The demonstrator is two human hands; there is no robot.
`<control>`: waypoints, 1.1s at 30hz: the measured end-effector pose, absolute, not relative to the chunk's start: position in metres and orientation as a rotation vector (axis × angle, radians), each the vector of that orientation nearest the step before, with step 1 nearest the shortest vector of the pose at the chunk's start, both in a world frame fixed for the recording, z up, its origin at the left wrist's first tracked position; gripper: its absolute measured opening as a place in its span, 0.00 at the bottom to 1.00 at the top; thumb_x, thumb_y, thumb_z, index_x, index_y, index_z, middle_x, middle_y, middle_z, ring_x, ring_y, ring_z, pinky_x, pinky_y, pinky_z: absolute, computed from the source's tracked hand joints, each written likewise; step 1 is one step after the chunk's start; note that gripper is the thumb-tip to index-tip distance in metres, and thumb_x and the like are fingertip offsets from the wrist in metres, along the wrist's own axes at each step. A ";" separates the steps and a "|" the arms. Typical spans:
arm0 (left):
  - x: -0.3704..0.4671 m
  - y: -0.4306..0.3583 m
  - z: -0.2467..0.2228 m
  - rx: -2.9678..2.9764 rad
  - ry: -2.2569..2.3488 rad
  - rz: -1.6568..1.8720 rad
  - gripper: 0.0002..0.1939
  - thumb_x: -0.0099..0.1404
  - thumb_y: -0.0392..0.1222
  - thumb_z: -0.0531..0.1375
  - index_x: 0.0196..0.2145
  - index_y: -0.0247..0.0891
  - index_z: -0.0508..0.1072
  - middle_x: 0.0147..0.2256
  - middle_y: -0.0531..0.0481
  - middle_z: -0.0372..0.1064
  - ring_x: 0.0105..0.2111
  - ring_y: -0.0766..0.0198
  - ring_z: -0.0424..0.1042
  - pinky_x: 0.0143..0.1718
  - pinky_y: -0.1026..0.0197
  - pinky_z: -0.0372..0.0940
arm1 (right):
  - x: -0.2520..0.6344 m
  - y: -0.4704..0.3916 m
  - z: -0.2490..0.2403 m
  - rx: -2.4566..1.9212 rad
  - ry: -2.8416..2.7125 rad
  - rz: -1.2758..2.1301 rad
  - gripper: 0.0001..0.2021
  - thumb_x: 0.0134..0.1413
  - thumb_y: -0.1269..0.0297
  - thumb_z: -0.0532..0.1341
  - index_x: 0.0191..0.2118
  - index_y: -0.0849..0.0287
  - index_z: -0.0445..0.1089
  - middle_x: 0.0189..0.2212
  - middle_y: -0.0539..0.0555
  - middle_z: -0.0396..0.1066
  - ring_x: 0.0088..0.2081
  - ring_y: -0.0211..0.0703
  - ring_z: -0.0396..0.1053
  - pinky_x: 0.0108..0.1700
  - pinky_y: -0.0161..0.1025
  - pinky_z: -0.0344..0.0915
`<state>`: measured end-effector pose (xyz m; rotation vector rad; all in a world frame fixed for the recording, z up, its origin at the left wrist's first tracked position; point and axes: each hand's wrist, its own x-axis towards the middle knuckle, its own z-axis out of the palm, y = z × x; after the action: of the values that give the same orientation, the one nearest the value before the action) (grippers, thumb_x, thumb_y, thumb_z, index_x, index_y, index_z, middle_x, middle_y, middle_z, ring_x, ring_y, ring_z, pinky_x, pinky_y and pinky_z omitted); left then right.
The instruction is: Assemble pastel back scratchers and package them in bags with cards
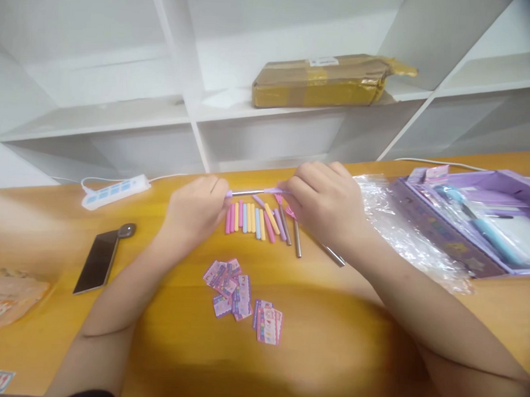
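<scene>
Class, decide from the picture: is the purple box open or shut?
Open: the purple box has its top uncovered, showing a teal item inside.

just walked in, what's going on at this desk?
The left hand and right hand hold a thin metal rod between them, gripping its purple ends. Coloured sticks lie roughly in a row on the desk, beside two rods with pink tops. Small printed cards lie nearer the camera; a purple box sits to the right.

The rod (248, 193) is silver and lilac; sticks (249, 217) pink, yellow, blue, purple; the box (447, 232) star-patterned purple.
</scene>
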<state>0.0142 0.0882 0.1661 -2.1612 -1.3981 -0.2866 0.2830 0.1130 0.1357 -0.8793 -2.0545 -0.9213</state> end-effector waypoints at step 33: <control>-0.069 0.146 0.187 -1.712 -1.866 -0.228 0.13 0.72 0.38 0.56 0.30 0.39 0.76 0.27 0.46 0.68 0.29 0.56 0.63 0.31 0.55 0.43 | 0.370 0.177 0.150 -1.567 -2.002 -0.900 0.14 0.79 0.62 0.54 0.43 0.56 0.75 0.42 0.59 0.74 0.45 0.49 0.60 0.50 0.47 0.50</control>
<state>-0.0694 0.1463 0.1873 -1.7118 -1.8662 -0.2279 0.3704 0.1773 0.1502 -1.5675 -2.0017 -0.8998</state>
